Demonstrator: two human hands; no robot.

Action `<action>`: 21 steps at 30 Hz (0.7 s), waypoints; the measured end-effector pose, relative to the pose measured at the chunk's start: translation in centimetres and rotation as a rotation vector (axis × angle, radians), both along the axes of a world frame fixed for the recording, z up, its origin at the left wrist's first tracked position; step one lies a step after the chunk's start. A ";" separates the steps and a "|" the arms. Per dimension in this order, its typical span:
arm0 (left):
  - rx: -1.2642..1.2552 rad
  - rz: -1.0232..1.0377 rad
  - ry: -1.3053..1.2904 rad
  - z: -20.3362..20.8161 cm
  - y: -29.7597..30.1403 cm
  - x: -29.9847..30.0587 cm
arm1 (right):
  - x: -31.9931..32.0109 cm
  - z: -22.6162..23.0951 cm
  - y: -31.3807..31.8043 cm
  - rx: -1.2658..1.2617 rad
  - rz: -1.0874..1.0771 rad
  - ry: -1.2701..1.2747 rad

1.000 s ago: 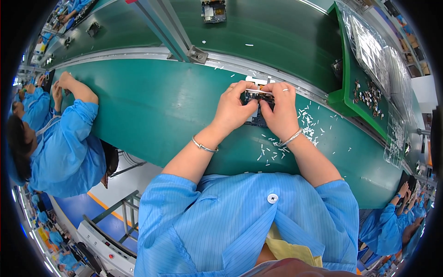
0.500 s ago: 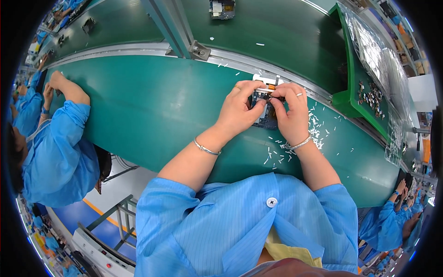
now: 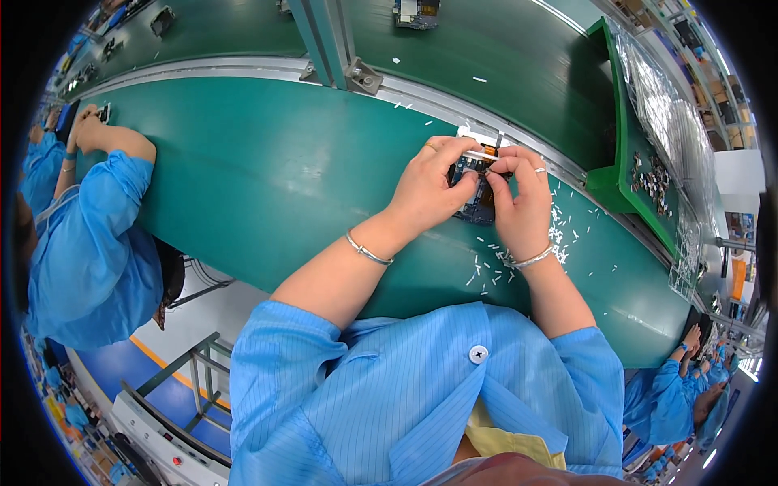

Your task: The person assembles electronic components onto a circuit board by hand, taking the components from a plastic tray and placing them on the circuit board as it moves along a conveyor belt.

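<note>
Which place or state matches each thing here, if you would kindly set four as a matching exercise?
1. Board
2. White strips
3. Tray
4. Button

A. Scattered on the table
B. On the blue shirt
C. Touched by left hand and right hand
D. Holding small parts

Pairs: 1-C, 2-A, 3-D, 4-B.

A green worktop point(image 3: 267, 178) crosses the view, backed by a metal rail point(image 3: 442, 104); an upright post point(image 3: 320, 40) rises there, before a darker green surface point(image 3: 510, 73). Lower left, pale floor point(image 3: 227, 312) meets blue floor point(image 3: 113, 374) along an orange stripe point(image 3: 154, 356); shelving point(image 3: 713, 81) fills the upper right; bright strips point(image 3: 750, 370) lower right are probably lamps, distorted at the rim.
</note>
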State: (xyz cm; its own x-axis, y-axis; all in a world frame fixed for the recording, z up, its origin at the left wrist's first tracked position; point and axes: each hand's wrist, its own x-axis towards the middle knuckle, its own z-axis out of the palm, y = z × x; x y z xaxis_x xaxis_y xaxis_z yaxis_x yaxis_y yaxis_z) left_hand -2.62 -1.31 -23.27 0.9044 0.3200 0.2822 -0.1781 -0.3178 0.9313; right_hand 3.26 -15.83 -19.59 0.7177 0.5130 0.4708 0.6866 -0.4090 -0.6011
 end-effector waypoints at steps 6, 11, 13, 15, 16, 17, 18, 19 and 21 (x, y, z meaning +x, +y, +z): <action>0.020 0.019 0.008 0.0 -0.1 0.0 | 0.0 0.8 0.3 -0.095 -0.005 0.051; -0.004 -0.006 0.047 0.1 0.0 0.1 | 0.0 1.0 0.4 -0.102 0.027 0.047; -0.006 -0.011 0.052 0.2 0.1 0.2 | -0.1 0.8 0.4 -0.107 0.021 0.043; -0.009 -0.015 0.058 0.2 0.1 0.3 | -0.1 0.5 0.4 -0.113 0.017 0.040; -0.017 -0.009 0.054 0.2 0.0 0.3 | -0.1 0.4 0.4 -0.104 0.017 0.032; -0.026 -0.003 0.051 0.2 -0.1 0.3 | -0.1 0.3 0.3 -0.096 0.018 0.024; -0.026 -0.004 0.049 0.3 -0.1 0.3 | -0.1 0.3 0.3 -0.096 0.017 0.023; -0.036 -0.002 0.063 0.3 -0.1 0.4 | 0.0 0.4 0.2 -0.084 0.028 0.056; -0.047 -0.001 0.075 0.4 -0.1 0.5 | -0.1 0.4 0.3 -0.073 0.038 0.087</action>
State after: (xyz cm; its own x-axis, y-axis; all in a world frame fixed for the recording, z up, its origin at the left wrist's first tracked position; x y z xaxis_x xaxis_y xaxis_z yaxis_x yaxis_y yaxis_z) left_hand -2.16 -1.39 -22.86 0.9228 0.3303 0.1983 -0.1077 -0.2728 0.9560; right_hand 3.19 -15.54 -19.15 0.7335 0.5713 0.3683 0.6491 -0.4280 -0.6289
